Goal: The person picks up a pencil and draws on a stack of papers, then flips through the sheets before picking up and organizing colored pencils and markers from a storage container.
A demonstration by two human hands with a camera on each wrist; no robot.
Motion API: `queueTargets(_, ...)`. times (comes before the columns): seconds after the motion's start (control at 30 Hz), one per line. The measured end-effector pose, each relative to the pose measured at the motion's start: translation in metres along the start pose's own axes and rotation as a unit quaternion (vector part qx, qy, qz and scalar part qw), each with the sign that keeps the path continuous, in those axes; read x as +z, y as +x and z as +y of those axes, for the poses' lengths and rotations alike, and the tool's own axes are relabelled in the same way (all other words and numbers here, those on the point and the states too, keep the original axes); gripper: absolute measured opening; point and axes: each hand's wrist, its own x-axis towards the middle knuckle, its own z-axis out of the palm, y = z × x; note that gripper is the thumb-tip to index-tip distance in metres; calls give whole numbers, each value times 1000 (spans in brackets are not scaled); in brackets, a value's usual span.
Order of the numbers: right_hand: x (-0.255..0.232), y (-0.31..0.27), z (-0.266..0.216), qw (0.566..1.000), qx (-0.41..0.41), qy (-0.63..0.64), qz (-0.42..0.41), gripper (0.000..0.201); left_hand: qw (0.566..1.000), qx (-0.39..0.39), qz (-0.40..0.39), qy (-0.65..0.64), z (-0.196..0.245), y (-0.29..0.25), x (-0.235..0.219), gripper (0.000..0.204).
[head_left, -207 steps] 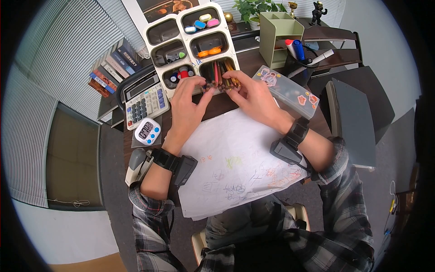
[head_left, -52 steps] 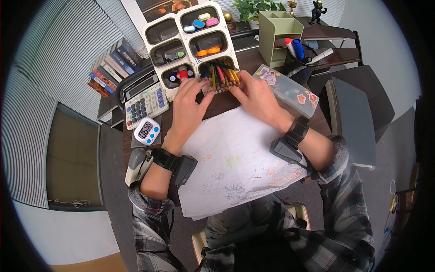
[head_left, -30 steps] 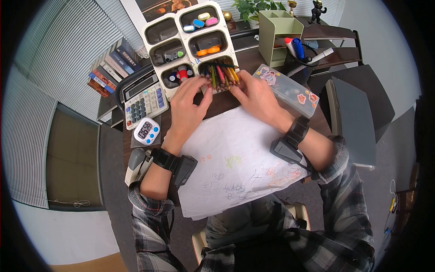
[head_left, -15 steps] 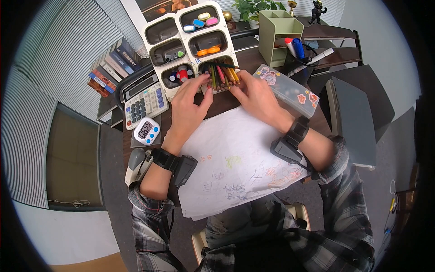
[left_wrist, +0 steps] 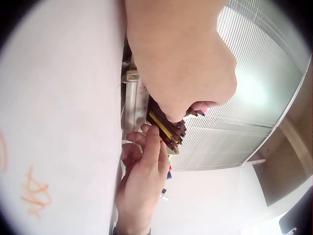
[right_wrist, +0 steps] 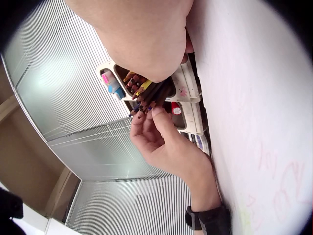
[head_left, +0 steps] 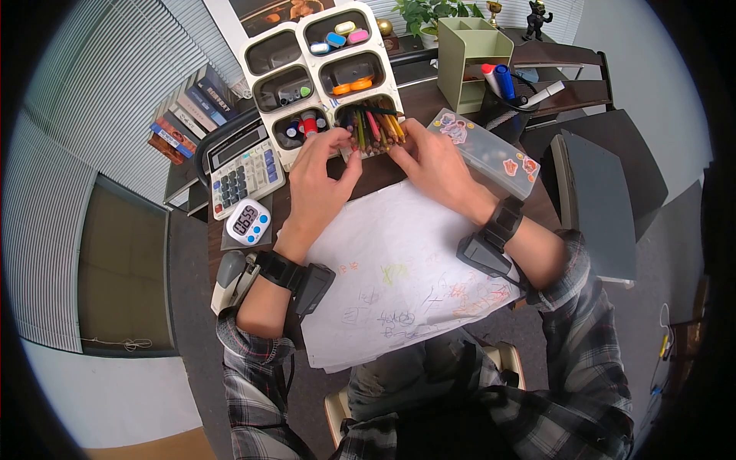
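Observation:
Coloured pencils point(head_left: 372, 130) stand bunched in the lower right compartment of a cream desk organizer point(head_left: 398, 86), their sharpened ends toward me. One dark pencil lies across the bunch. At the bunch's left side, my left hand point(head_left: 320, 172) pinches at the pencil ends between thumb and fingertips; the right wrist view shows its thumb point(right_wrist: 160, 115) against the pencil tips. My right hand point(head_left: 441, 169) rests at the bunch's right side, thumb extended beside the pencils and fingers loosely bent, partly hidden behind it. A yellow pencil point(left_wrist: 160, 124) shows between the hands in the left wrist view.
Scribbled white paper point(head_left: 383, 299) covers the near desk. Left are a calculator point(head_left: 245, 180), timer point(head_left: 249, 222) and stapler point(head_left: 232, 280). Right are a stickered clear case point(head_left: 491, 153), a green holder point(head_left: 464, 73) and a marker cup point(head_left: 506, 119). Erasers point(head_left: 336, 40) fill another compartment.
Since the oldest frame, the pencils have fanned into fuller view and the right fingers have drawn back to their side. Lately the left fingertips shift slightly among the leftmost pencils; the right hand stays still.

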Motion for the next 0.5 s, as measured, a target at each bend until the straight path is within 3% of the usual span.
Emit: queueTargets(0.5,0,0,2,1000,-5,5,1,25,999,-30,-11,1,-5,-4,2,29)
